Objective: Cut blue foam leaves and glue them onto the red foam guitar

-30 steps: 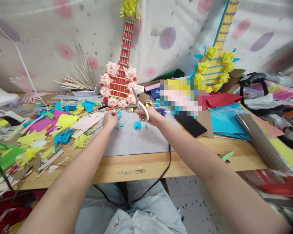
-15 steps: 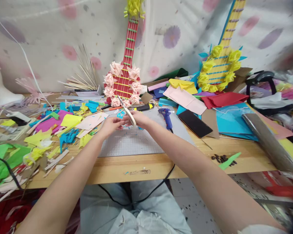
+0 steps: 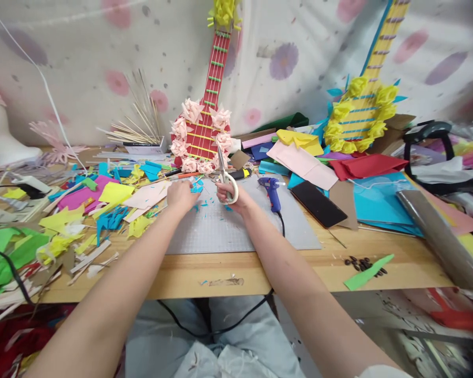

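Scissors (image 3: 222, 167) with white handles, held above the far part of a grey gridded mat (image 3: 216, 233); the blades point away from the person, toward a red guitar model (image 3: 202, 139). The right hand (image 3: 242, 199) has its grip closed around the handle loops. The left hand (image 3: 181, 195) lies at the far left part of the mat, apart from the scissors, with a piece of blue paper (image 3: 197, 186) at its fingertips. Its fingers are largely hidden by the back of the hand, so whether this grip pinches the piece cannot be told. Small blue clippings (image 3: 205, 201) are scattered on the mat between the hands. To the right of the right hand, a blue glue gun (image 3: 273, 195) lies on the mat, and a black phone (image 3: 318, 203) lies farther right. Left of the left hand, pale pink sheets (image 3: 150, 194) and mixed coloured scraps cover the wooden worktop (image 3: 410, 265). Near its front edge at right, a green strip (image 3: 368, 272) lies across small dark beads (image 3: 352, 261).
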A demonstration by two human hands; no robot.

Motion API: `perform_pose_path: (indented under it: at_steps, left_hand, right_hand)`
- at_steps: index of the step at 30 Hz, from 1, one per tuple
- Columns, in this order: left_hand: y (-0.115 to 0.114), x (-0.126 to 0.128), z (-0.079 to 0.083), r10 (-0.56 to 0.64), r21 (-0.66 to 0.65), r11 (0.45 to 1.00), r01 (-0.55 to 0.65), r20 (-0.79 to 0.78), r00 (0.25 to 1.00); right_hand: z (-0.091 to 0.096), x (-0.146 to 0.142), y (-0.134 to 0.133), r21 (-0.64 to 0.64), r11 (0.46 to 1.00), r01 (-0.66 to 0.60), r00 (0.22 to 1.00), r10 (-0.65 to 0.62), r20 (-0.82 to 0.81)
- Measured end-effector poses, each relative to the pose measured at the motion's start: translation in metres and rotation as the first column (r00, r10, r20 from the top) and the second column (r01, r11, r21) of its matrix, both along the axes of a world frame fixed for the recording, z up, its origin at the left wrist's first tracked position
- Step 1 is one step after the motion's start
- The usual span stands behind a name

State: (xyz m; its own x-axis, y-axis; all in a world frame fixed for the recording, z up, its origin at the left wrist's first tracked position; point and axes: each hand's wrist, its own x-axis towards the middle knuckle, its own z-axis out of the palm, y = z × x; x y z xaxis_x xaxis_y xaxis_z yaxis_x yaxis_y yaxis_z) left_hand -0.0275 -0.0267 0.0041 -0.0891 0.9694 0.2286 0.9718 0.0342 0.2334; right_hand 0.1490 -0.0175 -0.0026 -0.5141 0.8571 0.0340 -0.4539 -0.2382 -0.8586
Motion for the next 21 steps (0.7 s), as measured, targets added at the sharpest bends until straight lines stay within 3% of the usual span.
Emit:
perform_pose_path:
  at_steps: [3, 6, 10, 14, 17, 21]
  left_hand:
    - [0.008, 0.019, -0.011, -0.04, 0.03, 0.999, 0.042, -0.071, 0.997]
    - [0.016, 0.025, -0.019, -0.007, 0.036, 0.999, 0.008, -0.02, 1.0]
    - [0.02, 0.016, -0.018, 0.036, 0.19, 0.979, -0.079, 0.217, 0.975]
    - [0.004, 0.005, -0.009, -0.032, 0.4, 0.903, -0.157, 0.427, 0.904]
    - [-0.016, 0.002, -0.009, -0.2, 0.596, 0.803, -0.011, 0.286, 0.937]
    - [-0.032, 0.0, -0.025, -0.393, 0.625, 0.736, 0.26, 0.082, 0.916]
  right_hand:
    - [-0.006, 0.005, -0.004, 0.031, 0.998, -0.06, 0.998, 0.06, -0.002]
    - [-0.008, 0.009, -0.005, 0.023, 0.998, -0.056, 0.998, 0.056, 0.009]
    - [-0.009, 0.01, -0.003, -0.013, 1.0, -0.026, 1.0, 0.026, -0.014]
    - [-0.011, 0.006, -0.003, -0.075, 0.997, -0.005, 1.0, 0.006, 0.009]
    - [-0.011, 0.0, -0.006, -0.145, 0.989, 0.016, 0.999, -0.01, 0.039]
    - [-0.01, -0.009, -0.01, -0.172, 0.985, 0.025, 0.995, -0.008, 0.103]
